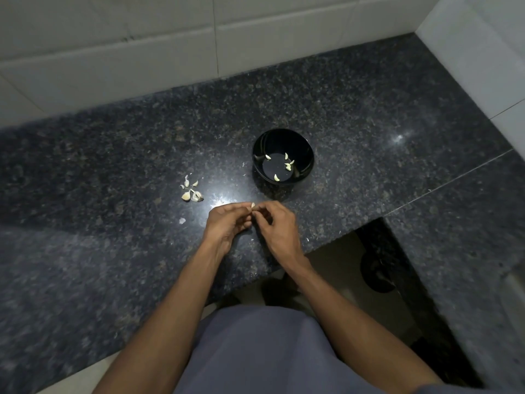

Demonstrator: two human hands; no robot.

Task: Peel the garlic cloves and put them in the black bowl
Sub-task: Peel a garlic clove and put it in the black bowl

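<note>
Garlic clove [252, 205] sits pinched between the curled fingers of left hand [227, 223] and right hand [279, 227], at 6 o'clock from the black bowl [304, 143]. Slippery skin could let it pop loose onto the surface [113, 251] or off its edge.

Your countertop [355, 109], filling the middle of the frame, is polished speckled dark granite, glossy enough to throw glare. The black bowl [301, 143] at centre looks like smooth, shiny plastic. Along the top, the wall tiles [142, 38] are smooth white ceramic.
</note>
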